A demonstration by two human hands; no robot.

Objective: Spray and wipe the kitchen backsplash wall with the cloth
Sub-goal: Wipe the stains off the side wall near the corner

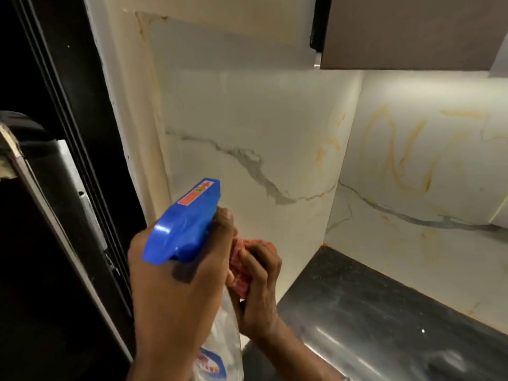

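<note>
Before the marble backsplash wall [247,127], left hand [176,292] gripped the spray bottle [187,224], nozzle toward wall; right hand [258,287], just beside it, was closed around the red cloth [242,248].

A home kitchen: marble-veined backsplash [247,127], dark stone countertop [384,312] and an overhead cabinet [412,31].

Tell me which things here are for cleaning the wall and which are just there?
For the job:
- spray bottle, held in the left hand
- red cloth, bunched in the right hand
- backsplash wall, marble with yellowish streaks

Just there:
- dark countertop
- brown upper cabinet
- black frame at the left
</note>
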